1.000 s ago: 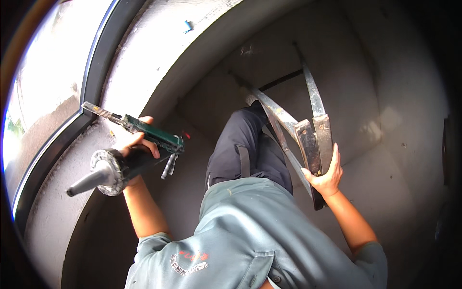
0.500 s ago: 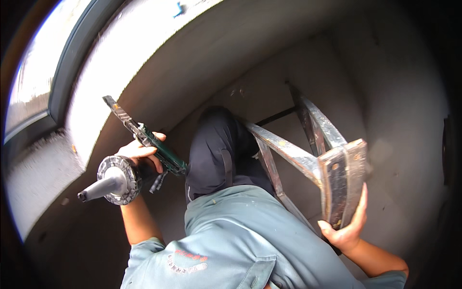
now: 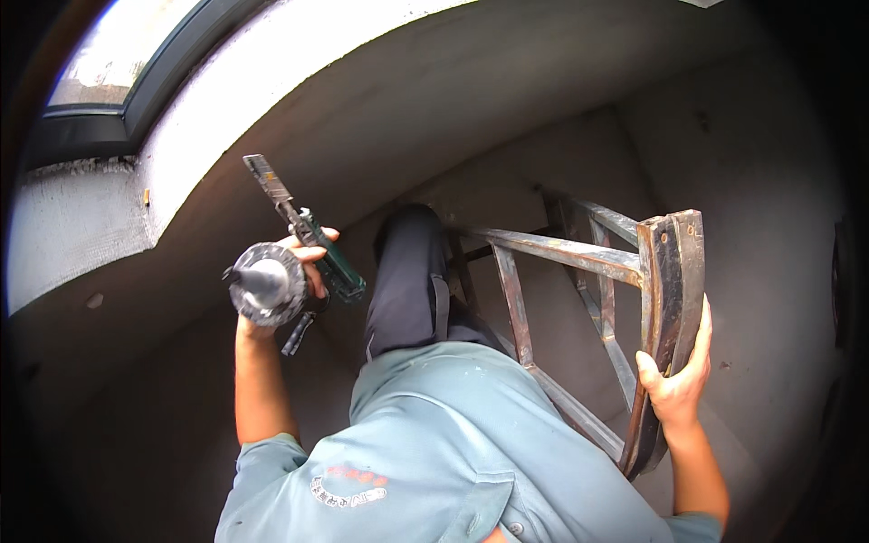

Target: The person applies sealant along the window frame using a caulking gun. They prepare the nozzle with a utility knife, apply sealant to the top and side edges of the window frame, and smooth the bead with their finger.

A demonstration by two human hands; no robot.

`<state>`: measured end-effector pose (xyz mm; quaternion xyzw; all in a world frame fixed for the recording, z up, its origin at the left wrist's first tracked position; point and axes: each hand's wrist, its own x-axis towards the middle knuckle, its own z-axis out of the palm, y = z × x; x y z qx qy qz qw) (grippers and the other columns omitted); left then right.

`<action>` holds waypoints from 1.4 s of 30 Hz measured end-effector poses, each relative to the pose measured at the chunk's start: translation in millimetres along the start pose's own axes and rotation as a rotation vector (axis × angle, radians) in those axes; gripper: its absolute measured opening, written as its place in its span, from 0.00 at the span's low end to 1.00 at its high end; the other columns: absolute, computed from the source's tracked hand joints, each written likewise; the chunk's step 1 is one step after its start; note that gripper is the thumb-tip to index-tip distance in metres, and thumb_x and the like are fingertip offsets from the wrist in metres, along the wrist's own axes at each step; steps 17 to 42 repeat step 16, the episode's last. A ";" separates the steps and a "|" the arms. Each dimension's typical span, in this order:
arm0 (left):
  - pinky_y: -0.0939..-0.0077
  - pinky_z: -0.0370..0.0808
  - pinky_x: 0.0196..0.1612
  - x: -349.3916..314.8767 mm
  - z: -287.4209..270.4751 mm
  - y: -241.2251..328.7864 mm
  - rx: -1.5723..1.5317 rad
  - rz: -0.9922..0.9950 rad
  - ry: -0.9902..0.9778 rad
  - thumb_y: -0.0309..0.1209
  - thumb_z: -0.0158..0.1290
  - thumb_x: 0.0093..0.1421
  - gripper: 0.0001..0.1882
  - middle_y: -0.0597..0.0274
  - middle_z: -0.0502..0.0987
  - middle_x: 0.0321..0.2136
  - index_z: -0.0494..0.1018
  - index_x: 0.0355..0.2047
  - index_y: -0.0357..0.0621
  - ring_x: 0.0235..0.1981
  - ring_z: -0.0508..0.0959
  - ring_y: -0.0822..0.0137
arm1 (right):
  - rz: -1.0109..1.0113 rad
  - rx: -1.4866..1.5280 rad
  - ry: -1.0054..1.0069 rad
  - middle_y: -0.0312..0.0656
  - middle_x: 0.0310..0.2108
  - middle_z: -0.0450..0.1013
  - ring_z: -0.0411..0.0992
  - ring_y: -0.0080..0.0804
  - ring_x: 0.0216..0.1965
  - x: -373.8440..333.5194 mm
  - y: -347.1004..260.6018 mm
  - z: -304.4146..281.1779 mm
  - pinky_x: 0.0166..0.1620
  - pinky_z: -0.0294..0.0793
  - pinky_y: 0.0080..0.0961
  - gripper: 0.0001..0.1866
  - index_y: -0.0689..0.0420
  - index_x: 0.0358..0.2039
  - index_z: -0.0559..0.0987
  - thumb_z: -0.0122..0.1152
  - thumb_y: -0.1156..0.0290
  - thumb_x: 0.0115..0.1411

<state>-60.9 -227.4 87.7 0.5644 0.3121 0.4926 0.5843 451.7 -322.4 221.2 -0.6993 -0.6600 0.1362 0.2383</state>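
Observation:
My left hand [image 3: 312,254] is closed round a caulking gun [image 3: 269,285] with a dirty round front collar; its grey nozzle points up toward me. A green tool with a flat, stained blade [image 3: 335,271], scraper-like, lies along the fingers of the same hand. I cannot make out whether it is separate from the gun. On the right, my right hand [image 3: 679,389] grips the lower part of the worn top of a metal stepladder [image 3: 665,308], thumb on one side and fingers on the other. The ladder's legs and rungs spread away beside my leg.
A dark-framed window [image 3: 136,127] is at the upper left, above a pale sill [image 3: 72,222] with a rough edge. A grey wall [image 3: 425,109] runs across the far side, and another wall [image 3: 760,181] stands at the right. My dark-trousered leg [image 3: 407,281] is beside the ladder.
My left hand has shifted right, and the gun's nozzle has turned more toward me. The ladder's top appears farther right and more upright, with my right hand still gripping it. My view has shifted too.

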 end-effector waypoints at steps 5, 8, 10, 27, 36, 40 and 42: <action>0.75 0.77 0.37 4.6 7.0 -15.4 -0.124 -0.227 0.050 0.74 0.66 0.37 0.58 0.37 0.73 0.59 0.79 0.54 0.32 0.30 0.80 0.71 | 0.035 -0.044 0.051 0.59 0.62 0.68 0.70 0.52 0.62 0.5 -1.8 2.4 0.64 0.69 0.42 0.56 0.66 0.70 0.61 0.75 0.55 0.44; 0.76 0.78 0.36 15.8 -1.5 -29.1 -0.145 -0.308 0.015 0.71 0.69 0.36 0.57 0.38 0.75 0.58 0.79 0.54 0.33 0.30 0.80 0.71 | 0.121 -0.023 0.080 0.57 0.62 0.69 0.70 0.52 0.63 -0.4 -6.4 5.0 0.65 0.67 0.42 0.54 0.65 0.70 0.62 0.72 0.60 0.43; 0.76 0.78 0.34 18.0 -4.0 -38.7 -0.145 -0.368 0.023 0.69 0.69 0.36 0.56 0.38 0.76 0.56 0.80 0.53 0.33 0.28 0.81 0.71 | 0.119 -0.057 0.105 0.57 0.62 0.68 0.69 0.52 0.63 -2.8 -5.3 9.0 0.66 0.66 0.43 0.53 0.65 0.70 0.61 0.71 0.62 0.43; 0.74 0.78 0.33 22.1 -15.0 -83.0 -0.062 -0.233 -0.146 0.68 0.51 0.58 0.42 0.40 0.74 0.61 0.79 0.57 0.45 0.28 0.82 0.64 | 0.204 0.128 0.116 0.57 0.64 0.65 0.66 0.52 0.65 -7.4 9.3 13.1 0.68 0.62 0.46 0.55 0.65 0.71 0.59 0.72 0.55 0.47; 0.74 0.78 0.33 22.1 -15.0 -83.0 -0.062 -0.233 -0.146 0.68 0.51 0.58 0.42 0.40 0.74 0.61 0.79 0.57 0.45 0.28 0.82 0.64 | 0.204 0.128 0.116 0.57 0.64 0.65 0.66 0.52 0.65 -7.4 9.3 13.1 0.68 0.62 0.46 0.55 0.65 0.71 0.59 0.72 0.55 0.47; 0.74 0.78 0.33 22.1 -15.0 -83.0 -0.062 -0.233 -0.146 0.68 0.51 0.58 0.42 0.40 0.74 0.61 0.79 0.57 0.45 0.28 0.82 0.64 | 0.204 0.128 0.116 0.57 0.64 0.65 0.66 0.52 0.65 -7.4 9.3 13.1 0.68 0.62 0.46 0.55 0.65 0.71 0.59 0.72 0.55 0.47; 0.74 0.78 0.33 22.1 -15.0 -83.0 -0.062 -0.233 -0.146 0.68 0.51 0.58 0.42 0.40 0.74 0.61 0.79 0.57 0.45 0.28 0.82 0.64 | 0.204 0.128 0.116 0.57 0.64 0.65 0.66 0.52 0.65 -7.4 9.3 13.1 0.68 0.62 0.46 0.55 0.65 0.71 0.59 0.72 0.55 0.47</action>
